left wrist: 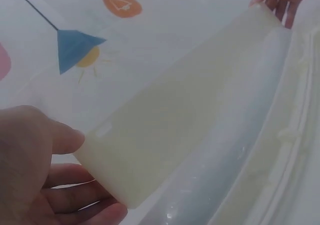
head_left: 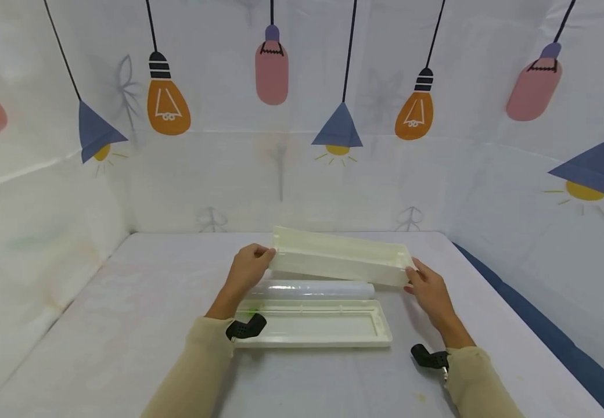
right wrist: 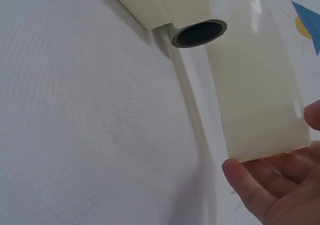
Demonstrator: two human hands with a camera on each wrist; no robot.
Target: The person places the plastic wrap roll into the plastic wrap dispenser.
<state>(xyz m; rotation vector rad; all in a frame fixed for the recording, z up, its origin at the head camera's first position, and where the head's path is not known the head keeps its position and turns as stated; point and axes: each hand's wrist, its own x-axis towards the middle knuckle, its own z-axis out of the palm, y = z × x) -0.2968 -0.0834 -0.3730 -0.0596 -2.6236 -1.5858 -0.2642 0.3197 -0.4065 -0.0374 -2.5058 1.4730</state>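
Cream trough point(head_left: 338, 264) found held beyond the film roll point(head_left: 317, 289), which lies behind the shallow cream tray point(head_left: 317, 341) on the white table point(head_left: 124, 348). Grip: 2 hands, 1 per short end; the left hand point(head_left: 248, 270) and right hand point(head_left: 430, 291) each pinch an end between thumb and fingers. Handling, as judged: light, stiff plastic, smooth enough to slip; thin walls may crack if dropped. Advised hold: both short ends, fingers supporting beneath.

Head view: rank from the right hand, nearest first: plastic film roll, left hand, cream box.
1. Cream box: gripped at its right end by the right hand.
2. Plastic film roll: left of that hand, right end closest.
3. Left hand: at the box's left end.
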